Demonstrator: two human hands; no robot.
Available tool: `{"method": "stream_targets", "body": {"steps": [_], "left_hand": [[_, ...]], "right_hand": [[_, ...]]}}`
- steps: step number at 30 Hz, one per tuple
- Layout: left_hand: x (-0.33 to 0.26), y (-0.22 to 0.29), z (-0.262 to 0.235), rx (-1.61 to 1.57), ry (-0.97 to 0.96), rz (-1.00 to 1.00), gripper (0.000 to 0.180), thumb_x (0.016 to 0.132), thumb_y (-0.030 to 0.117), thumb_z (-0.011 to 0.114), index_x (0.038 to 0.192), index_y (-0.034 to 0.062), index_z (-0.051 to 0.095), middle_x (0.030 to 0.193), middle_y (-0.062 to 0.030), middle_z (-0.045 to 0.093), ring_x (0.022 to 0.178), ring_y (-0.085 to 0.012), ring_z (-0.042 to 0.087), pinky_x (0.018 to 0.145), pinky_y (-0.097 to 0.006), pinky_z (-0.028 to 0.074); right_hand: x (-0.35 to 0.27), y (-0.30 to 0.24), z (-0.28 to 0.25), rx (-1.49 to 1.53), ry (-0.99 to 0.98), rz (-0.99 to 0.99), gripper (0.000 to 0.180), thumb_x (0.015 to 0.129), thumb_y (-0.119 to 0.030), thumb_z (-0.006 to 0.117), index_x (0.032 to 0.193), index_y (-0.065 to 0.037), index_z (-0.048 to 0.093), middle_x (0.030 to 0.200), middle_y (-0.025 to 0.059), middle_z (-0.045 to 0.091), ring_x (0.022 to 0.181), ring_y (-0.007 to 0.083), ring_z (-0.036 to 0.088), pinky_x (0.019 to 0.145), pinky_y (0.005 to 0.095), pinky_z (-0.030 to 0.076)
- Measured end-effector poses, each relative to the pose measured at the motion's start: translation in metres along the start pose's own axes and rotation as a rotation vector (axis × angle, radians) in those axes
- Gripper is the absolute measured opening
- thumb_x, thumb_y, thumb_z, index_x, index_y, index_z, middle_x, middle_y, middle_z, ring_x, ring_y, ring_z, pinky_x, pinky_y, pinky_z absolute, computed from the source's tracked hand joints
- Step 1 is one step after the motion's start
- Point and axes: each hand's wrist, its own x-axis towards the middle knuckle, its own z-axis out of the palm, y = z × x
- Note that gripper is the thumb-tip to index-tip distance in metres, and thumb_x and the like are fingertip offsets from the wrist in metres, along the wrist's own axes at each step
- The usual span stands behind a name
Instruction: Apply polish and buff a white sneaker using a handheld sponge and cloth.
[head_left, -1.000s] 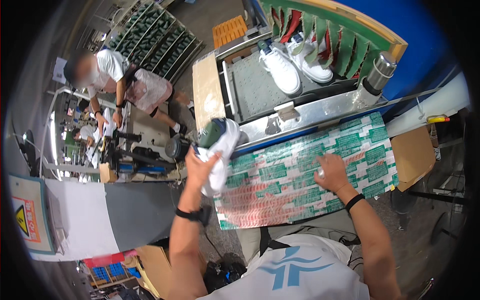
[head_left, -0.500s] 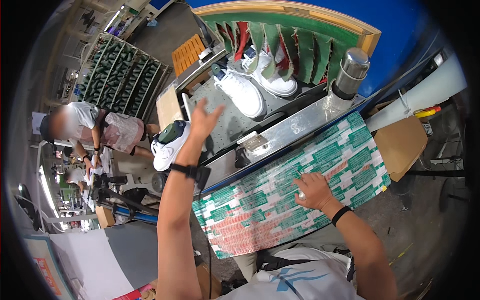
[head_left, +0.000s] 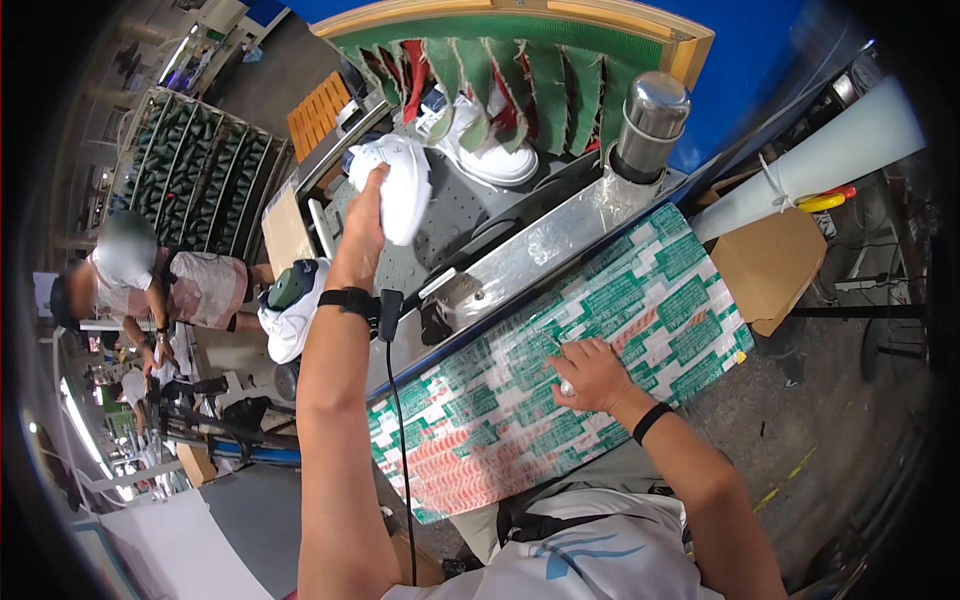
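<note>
Head view, the only one to go by: from where I stand, the worker's left hand [head_left: 366, 215] is closed around the side of a white shoe [head_left: 402, 192], with one digit laid along the upper and the rest mostly hidden behind it. The shoe is over the left part of the grey dotted belt [head_left: 468, 200], its toe angled toward the worker; I can't tell whether the sole touches the surface. A second white shoe [head_left: 495, 160] sits on the belt close by, its heel end partly under the ragged green flaps [head_left: 575, 100]. A third white shoe [head_left: 288, 328], with a green form [head_left: 290, 288] inside, is just beside the left forearm.

The right hand [head_left: 600, 378] is curled over the patterned board [head_left: 545, 435], fingers bent around something small and pale [head_left: 567, 388]; what it is, I can't make out.

To my eye, good handling here comes down to a firm but soft hold: fingers spread along the shoe's side, so that the white upper takes no dent or smudge. I'd move it slowly past its neighbour, lest the two scuff, and lift it well clear of the metal rail [head_left: 560, 240]. The black cable [head_left: 400, 450] trailing from the left wrist deserves a glance too, since it could snag on the belt's edge. The right hand seems best left where it is, away from the shoes.
</note>
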Motion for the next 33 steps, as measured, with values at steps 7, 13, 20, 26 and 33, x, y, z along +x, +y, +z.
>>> {"method": "stream_targets", "body": {"steps": [7, 13, 20, 26, 33], "left_hand": [[-0.206, 0.018, -0.006, 0.107, -0.194, 0.099, 0.043, 0.104, 0.026, 0.074, 0.133, -0.0043, 0.068, 0.110, -0.0117, 0.080, 0.088, -0.0212, 0.079, 0.081, -0.036, 0.065], [-0.380, -0.053, -0.035, 0.438, 0.122, 0.362, 0.058, 0.090, 0.015, 0.086, 0.140, -0.0007, 0.062, 0.122, -0.0104, 0.075, 0.108, -0.0189, 0.072, 0.097, -0.035, 0.059], [-0.491, -0.213, -0.058, 0.520, 0.375, 0.217, 0.083, 0.086, 0.020, 0.092, 0.156, 0.0022, 0.052, 0.135, -0.0160, 0.074, 0.122, -0.0270, 0.072, 0.107, -0.040, 0.056], [-0.514, -0.276, -0.099, 0.403, 0.111, -0.009, 0.075, 0.100, 0.021, 0.088, 0.159, 0.0006, 0.047, 0.134, -0.0123, 0.072, 0.113, -0.0173, 0.072, 0.090, -0.034, 0.061], [-0.515, -0.227, -0.158, 0.450, 0.234, 0.247, 0.042, 0.099, 0.022, 0.084, 0.136, 0.0044, 0.077, 0.126, -0.0177, 0.080, 0.116, -0.0254, 0.076, 0.100, -0.038, 0.059]], "right_hand": [[-0.008, 0.004, 0.002, 0.049, 0.074, 0.008, 0.040, 0.081, -0.033, 0.083, 0.116, -0.015, 0.077, 0.110, 0.0102, 0.067, 0.102, 0.0315, 0.066, 0.094, 0.0476, 0.052], [-0.003, 0.000, -0.005, 0.060, 0.032, 0.027, 0.039, 0.082, -0.032, 0.082, 0.114, -0.010, 0.075, 0.107, 0.0124, 0.064, 0.106, 0.0362, 0.064, 0.097, 0.0504, 0.052], [0.012, 0.000, 0.001, 0.032, 0.018, -0.030, 0.054, 0.084, -0.031, 0.080, 0.131, -0.006, 0.073, 0.114, 0.0154, 0.068, 0.108, 0.0381, 0.066, 0.097, 0.0517, 0.053], [-0.007, -0.044, -0.007, 0.314, -0.013, 0.394, 0.093, 0.087, -0.027, 0.085, 0.167, 0.001, 0.045, 0.115, 0.0143, 0.071, 0.101, 0.0370, 0.070, 0.087, 0.0500, 0.058], [-0.049, -0.208, -0.031, 0.427, -0.205, -0.181, 0.092, 0.081, -0.026, 0.087, 0.161, 0.004, 0.052, 0.115, 0.0171, 0.071, 0.102, 0.0365, 0.070, 0.094, 0.0490, 0.056]]}}
